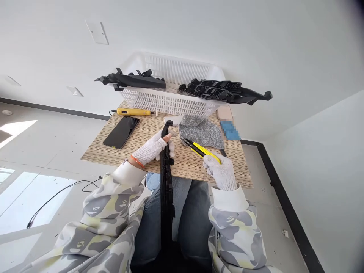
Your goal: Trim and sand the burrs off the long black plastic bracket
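My left hand (155, 147), in a white knit glove with the thumb tip bare, is closed round the upper part of a long black plastic part (167, 178). That part stands lengthwise over the table's near edge and runs down between my knees. Gloved as well, my right hand (220, 170) grips a yellow and black utility knife (206, 152), its front end pointing up and left toward the black part but apart from it. Just beyond the knife lies a grey cloth (200, 131).
A white plastic basket (159, 101) at the back carries several black plastic parts (224, 91) across its rim. On the striped table (93, 151) lie a black phone (121, 132), a yellow corded tool (133, 112) and a blue pixelated item (229, 131). A black cable (57, 195) trails over the floor.
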`<state>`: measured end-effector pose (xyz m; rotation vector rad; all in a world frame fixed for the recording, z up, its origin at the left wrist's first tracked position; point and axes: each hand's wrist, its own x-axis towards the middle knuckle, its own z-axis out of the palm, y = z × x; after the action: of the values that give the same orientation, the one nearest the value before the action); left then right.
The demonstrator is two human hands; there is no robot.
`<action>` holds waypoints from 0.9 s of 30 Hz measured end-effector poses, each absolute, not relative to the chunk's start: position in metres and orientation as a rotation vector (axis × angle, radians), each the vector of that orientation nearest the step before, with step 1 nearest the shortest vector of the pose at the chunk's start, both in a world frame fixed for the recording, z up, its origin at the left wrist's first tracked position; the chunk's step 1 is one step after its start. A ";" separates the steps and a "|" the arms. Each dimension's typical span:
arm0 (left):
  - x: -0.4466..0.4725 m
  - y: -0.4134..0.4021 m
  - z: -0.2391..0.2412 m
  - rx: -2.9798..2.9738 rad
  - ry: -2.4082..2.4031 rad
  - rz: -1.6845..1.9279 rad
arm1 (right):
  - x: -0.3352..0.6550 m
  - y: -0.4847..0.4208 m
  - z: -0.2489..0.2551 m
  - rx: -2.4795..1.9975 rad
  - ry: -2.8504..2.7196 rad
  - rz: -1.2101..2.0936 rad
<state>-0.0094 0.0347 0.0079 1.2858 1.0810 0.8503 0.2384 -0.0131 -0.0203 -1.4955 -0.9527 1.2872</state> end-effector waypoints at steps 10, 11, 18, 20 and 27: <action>-0.017 0.038 0.011 1.248 1.081 0.815 | 0.240 -0.014 -0.023 -1.524 -0.986 1.245; -0.018 0.038 0.011 1.248 1.082 0.810 | 0.240 -0.013 -0.024 -1.527 -0.986 1.240; -0.020 0.036 0.010 1.198 1.065 0.834 | 0.240 -0.013 -0.023 -1.552 -0.975 1.233; -0.021 0.036 0.008 1.179 1.038 0.819 | 0.239 -0.013 -0.022 -1.554 -0.971 1.233; -0.025 0.031 0.008 1.162 0.994 0.752 | 0.239 -0.013 -0.021 -1.541 -0.973 1.243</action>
<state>-0.0247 0.0306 0.0079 1.1618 0.9944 0.7518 0.2387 -0.0131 -0.0206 -1.5411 -0.9730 1.2431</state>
